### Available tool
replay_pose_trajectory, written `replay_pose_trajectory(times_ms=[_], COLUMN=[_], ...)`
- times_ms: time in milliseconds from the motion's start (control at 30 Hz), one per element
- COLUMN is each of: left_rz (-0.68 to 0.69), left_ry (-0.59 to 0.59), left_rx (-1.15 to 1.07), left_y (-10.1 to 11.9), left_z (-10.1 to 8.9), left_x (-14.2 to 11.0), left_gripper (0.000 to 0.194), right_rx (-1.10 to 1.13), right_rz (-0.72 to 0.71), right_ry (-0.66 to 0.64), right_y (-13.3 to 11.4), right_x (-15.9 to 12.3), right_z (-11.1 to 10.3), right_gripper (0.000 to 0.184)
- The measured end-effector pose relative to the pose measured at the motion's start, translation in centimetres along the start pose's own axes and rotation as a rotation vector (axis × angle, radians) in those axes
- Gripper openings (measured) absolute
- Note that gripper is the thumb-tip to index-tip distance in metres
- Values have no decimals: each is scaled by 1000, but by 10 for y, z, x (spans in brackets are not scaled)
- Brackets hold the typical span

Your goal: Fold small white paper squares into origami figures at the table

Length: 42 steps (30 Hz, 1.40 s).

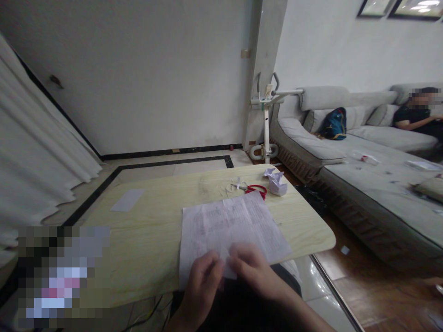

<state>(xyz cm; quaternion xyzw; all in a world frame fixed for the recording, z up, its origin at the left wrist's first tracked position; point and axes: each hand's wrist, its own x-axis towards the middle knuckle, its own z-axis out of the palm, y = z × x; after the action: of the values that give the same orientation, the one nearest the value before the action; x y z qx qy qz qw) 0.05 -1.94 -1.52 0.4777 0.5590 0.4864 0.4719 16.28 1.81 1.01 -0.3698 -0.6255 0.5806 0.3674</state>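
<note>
Over the near edge of a large creased, printed sheet of paper (221, 223), my left hand (206, 274) and my right hand (249, 265) are close together with curled fingers. Between their fingertips is a pale piece of paper (224, 252), blurred, so its shape is unclear. Beyond the sheet lie red-handled scissors (256, 189), partly covered by the sheet's far corner. Thin paper scraps (226, 190) are scattered beside the blades. To their right stands a folded, crumpled paper piece (278, 183).
A small white paper (127, 200) lies on the left of the pale wooden table (148, 249); the near-left corner is pixelated. A grey sofa (311, 147) with a blue backpack (335, 123) and a seated person (417, 113) is to the right. White exercise equipment (266, 124) stands behind.
</note>
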Motion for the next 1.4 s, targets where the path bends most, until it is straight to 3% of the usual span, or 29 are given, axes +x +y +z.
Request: replay_pose_trajectory(times_ms=[200,400,633,833,1000,1167,1400], left_rz=[-18,-66,-24,-42,2,-9,31], left_ry=[46,159,-8,-9,-72,-96,-38], left_rx=[32,-47,-50,-45,-40,-38,-16], left_y=[-1,9,9,6,8,14,12], left_z=[0,4,3,1,5,6,1], left_x=[0,0,2,0,-3,-2,3], left_gripper=[16,22,29,21,33,31,30], right_rx=[30,-30,-25,23,-12,-44,-100], right_rz=[-10,-8,-48,-13,-14,-22,-12], right_ry=[78,14,-6,-17,33,56,-14], right_y=[4,2,3,5,5,3,1], right_x=[-2,-2,-1,0,-2,-2,-1], right_z=[2,2,-1,0,2,1,0], right_gripper=[39,37,37,45,46,47,41])
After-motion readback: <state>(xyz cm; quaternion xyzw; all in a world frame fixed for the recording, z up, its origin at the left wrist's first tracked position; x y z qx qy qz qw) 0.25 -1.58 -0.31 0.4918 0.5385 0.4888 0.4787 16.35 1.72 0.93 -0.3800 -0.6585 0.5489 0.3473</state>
